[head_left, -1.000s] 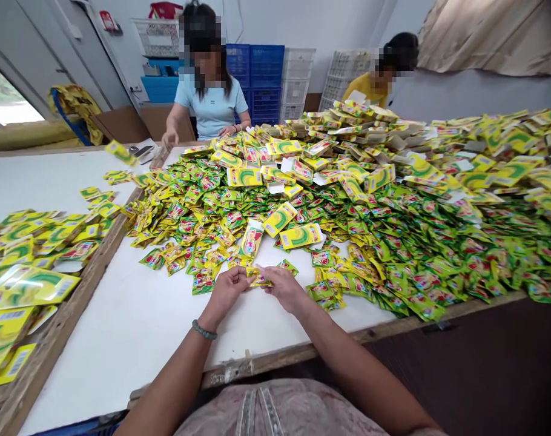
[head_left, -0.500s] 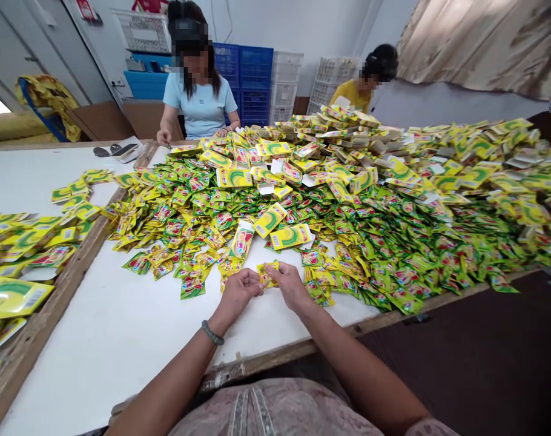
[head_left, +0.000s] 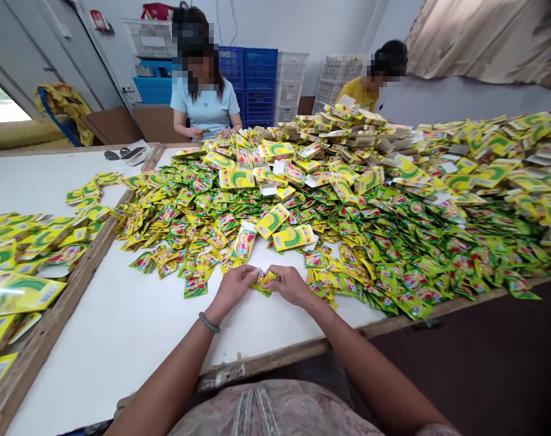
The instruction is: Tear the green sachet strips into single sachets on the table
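My left hand (head_left: 236, 289) and my right hand (head_left: 291, 284) are close together above the white table near its front edge. Small yellow and green sachets (head_left: 263, 279) with red print lie between them, pinched by the fingers of both hands. How many there are is hard to tell, as the fingers cover part of them. Just beyond my hands, an upright-printed white-and-red box (head_left: 244, 241) lies beside two yellow boxes (head_left: 272, 220) with green curves. Loose green sachets (head_left: 195, 284) lie left of my left hand, and yellow ones (head_left: 323, 280) right of my right hand.
A big heap of sachets (head_left: 393, 260) spreads to the right, topped by flat yellow boxes (head_left: 366, 180). A wooden strip (head_left: 71, 297) divides the table; more yellow boxes (head_left: 23, 293) lie left of it. Two people sit across, one in a light blue shirt (head_left: 207, 112).
The yellow sachet between my fingers has turned, and green now shows there too. My hands have drawn slightly apart. The person in blue has brought a hand inward. The view has shifted slightly.
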The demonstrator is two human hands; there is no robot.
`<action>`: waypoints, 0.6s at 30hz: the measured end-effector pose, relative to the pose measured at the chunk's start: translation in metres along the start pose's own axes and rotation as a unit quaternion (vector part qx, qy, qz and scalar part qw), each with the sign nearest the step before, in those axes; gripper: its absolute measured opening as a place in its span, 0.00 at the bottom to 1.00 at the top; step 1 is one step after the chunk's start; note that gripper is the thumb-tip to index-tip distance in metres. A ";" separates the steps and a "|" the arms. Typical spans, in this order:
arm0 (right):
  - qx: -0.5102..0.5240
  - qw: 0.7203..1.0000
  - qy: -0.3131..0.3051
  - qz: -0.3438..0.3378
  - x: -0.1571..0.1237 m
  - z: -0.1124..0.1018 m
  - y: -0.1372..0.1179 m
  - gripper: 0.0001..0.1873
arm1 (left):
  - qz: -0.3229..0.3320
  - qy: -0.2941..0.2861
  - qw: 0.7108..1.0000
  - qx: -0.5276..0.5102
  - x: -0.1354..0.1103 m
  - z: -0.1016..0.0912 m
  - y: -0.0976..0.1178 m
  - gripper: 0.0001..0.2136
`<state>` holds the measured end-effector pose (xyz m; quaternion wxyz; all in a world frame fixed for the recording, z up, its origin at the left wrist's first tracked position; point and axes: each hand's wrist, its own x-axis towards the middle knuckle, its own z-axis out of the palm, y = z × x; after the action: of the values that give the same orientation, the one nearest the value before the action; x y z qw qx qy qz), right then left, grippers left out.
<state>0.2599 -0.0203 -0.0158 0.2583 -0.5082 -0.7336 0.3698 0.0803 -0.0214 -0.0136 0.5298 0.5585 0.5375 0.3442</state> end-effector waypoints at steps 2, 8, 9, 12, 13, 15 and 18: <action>0.060 0.998 0.007 -0.006 0.001 0.001 -0.006 0.07 | -0.030 -0.063 0.994 -0.082 -0.002 -0.003 0.002 0.13; 0.238 0.956 0.159 0.069 0.018 0.020 -0.015 0.16 | -0.040 0.045 0.970 -0.236 -0.005 0.006 -0.011 0.19; 0.261 0.947 0.172 0.078 0.020 0.027 -0.016 0.16 | -0.029 0.061 0.965 -0.254 -0.007 0.008 -0.012 0.21; 0.288 0.926 0.218 0.111 0.025 0.046 -0.020 0.15 | 0.000 0.083 0.951 -0.296 -0.011 0.014 -0.010 0.24; 0.291 0.920 0.233 0.119 0.026 0.051 -0.021 0.15 | 0.006 0.086 0.948 -0.305 -0.013 0.015 -0.009 0.23; 0.297 0.912 0.251 0.127 0.026 0.057 -0.024 0.15 | 0.017 0.085 0.944 -0.319 -0.015 0.015 -0.005 0.21; 0.287 0.917 0.252 0.118 0.024 0.059 -0.029 0.15 | 0.020 0.089 0.943 -0.319 -0.014 0.015 -0.001 0.16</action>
<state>0.1908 -0.0208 -0.0276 0.5239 -0.5715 -0.4414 0.4519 0.0914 -0.0386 -0.0149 0.6232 0.3380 0.4331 0.5566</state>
